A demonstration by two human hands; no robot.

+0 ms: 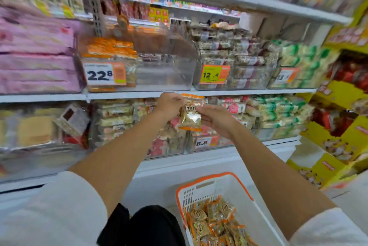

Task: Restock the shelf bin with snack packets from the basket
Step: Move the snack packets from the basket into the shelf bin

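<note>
Left grip (pixel 171 105) and right grip (pixel 216 119) are both pinching one clear orange-edged snack packet (pixel 190 116), holding it before the front edge of the white shelf (pixel 249 92), just below the clear plastic shelf bin (pixel 165 74). Similar packets (pixel 215 223) are lying in the white orange-rimmed plastic basket (pixel 211 178).

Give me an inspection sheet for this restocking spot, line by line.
Surface: white shelf, blurred.
Job's things: clear shelf bin partly filled, orange packets at its left; snack packet held below it; basket holds spare packets.
Clutter: neighbouring bins full of other snacks.
Grips: left hand and right hand both pinch the snack packet.
Cables: nothing seen.
Surroundings: yellow cartons at right.
</note>
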